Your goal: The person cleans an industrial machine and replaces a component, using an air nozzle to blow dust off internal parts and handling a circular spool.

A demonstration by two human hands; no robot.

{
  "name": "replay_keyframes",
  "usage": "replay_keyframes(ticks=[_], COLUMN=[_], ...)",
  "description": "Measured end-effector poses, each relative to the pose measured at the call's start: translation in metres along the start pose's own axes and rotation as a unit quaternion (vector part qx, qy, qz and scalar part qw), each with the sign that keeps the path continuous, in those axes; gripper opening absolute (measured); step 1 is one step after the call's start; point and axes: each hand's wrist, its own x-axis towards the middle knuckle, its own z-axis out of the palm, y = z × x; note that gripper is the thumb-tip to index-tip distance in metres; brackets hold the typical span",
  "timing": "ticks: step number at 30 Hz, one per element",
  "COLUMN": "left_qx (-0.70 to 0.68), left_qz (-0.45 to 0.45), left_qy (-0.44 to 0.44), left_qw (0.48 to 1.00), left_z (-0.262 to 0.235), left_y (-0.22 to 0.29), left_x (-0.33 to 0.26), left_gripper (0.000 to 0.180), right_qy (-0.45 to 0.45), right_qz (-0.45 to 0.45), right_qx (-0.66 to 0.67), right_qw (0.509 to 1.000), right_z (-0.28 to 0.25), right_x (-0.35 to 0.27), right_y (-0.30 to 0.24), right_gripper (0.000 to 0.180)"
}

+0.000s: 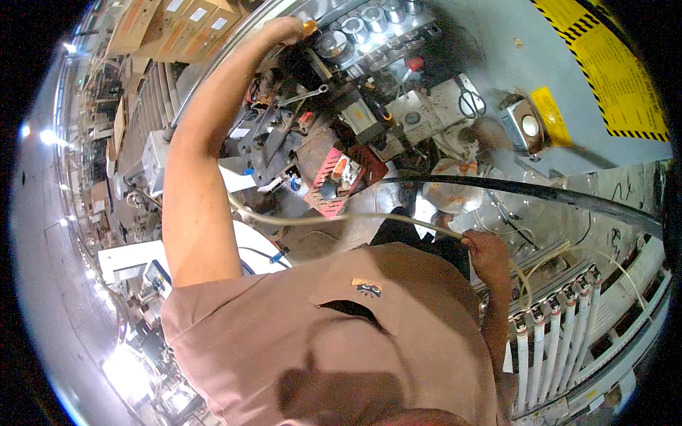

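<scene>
Left hand (283, 30), up at eleven o'clock, is closed around a small orange-tipped tool (309, 27) that pokes out toward three o'clock against a row of shiny round metal cylinders (359, 21). Right hand (486, 250), at four o'clock, is closed on a thin, pale, translucent tube (334, 219); the limp tube runs off toward nine o'clock. Beneath the hand stand ribbed white hoses (554, 341) with red collars. A curved black bar (526, 190) passes at its twelve.
</scene>
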Motion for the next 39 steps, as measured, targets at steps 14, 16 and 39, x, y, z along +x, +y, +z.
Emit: replay_keyframes(ticks=[14, 16, 39], left_qx=[-0.074, -0.068, -0.118], left_qz=[0.058, 0.103, 0.014], left_qy=[0.023, 0.017, 0.002], left_qw=[0.995, 0.992, 0.993], left_z=[0.036, 0.032, 0.025], left_y=[-0.044, -0.038, -0.041], left_x=[0.046, 0.042, 0.004], left_gripper=[0.018, 0.018, 0.036], right_qy=[-0.033, -0.023, 0.031], right_qz=[0.034, 0.044, 0.041], right_qx=[0.004, 0.008, -0.020], right_qw=[0.999, 0.999, 0.998], right_z=[-0.017, -0.020, -0.014], right_x=[0.017, 0.017, 0.012], right_y=[-0.038, -0.042, -0.053], right_gripper=[0.041, 0.040, 0.025])
